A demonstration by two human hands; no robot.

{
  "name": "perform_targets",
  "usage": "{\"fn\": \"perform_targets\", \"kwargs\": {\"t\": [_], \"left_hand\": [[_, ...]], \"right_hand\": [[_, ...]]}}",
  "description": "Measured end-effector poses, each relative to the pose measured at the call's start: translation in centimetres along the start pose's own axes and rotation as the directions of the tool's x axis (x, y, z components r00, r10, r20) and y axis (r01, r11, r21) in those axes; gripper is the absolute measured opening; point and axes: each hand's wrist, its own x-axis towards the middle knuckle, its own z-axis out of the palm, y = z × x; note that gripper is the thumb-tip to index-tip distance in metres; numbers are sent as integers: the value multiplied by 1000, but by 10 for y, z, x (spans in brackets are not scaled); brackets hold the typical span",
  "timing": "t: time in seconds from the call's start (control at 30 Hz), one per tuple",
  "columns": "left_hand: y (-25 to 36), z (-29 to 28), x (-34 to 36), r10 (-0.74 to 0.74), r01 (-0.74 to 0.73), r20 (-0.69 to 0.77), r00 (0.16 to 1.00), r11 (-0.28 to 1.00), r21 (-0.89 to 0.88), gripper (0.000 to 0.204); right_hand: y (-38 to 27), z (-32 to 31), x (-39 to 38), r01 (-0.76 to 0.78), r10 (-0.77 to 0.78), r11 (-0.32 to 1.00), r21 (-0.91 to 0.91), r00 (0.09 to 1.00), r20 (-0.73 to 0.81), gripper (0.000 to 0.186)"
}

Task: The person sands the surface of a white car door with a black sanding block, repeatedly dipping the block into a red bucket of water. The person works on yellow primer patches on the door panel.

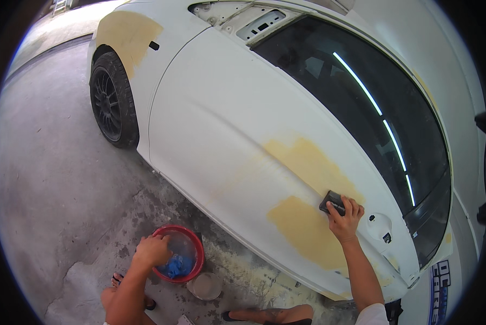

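My right hand [347, 219] grips a small black sanding block [333, 202] and presses it to the white car door [210, 151]. The block sits at the lower right edge of a yellow filler patch [308, 162]; a second yellow patch [302, 233] lies just below. Over a red bucket [202, 254] on the floor reaches my left hand [153, 251], its visible fingers a little apart and nothing seen in them. Cloudy water and a crumpled blue cloth [179, 266] are in the bucket. Part of the left fingers is hidden behind the hand.
A round, pale container [207, 286] stands beside the bucket. Right of the block, the door has an opening for its handle [383, 227]. The front wheel [113, 100] is at left, below a yellow-patched fender [126, 35]. Wet spots and pale dust mark the concrete floor [59, 179].
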Motion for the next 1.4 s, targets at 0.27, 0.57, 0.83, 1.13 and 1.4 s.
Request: {"fn": "perform_targets", "kwargs": {"t": [0.27,0.57,0.83,1.13,1.4], "left_hand": [[29,12,27,220,-206,105,970,970,-126,58],[5,-5,5,-58,57,17,998,997,47,58],[8,5,16,198,-193,4,980,961,-198,56],[11,-16,14,24,-16,59,998,990,-139,54],[-8,-14,0,-16,18,31,999,999,-47,55]], "right_hand": [[-48,47,70,116,-160,969,218,967,197,47],[-11,14,31,180,-192,972,148,979,74,45],[-4,-25,36,207,-221,971,122,968,118,85],[-39,46,103,220,-256,941,259,960,116,74],[50,-15,-2,312,-324,944,109,937,133,84]]}}
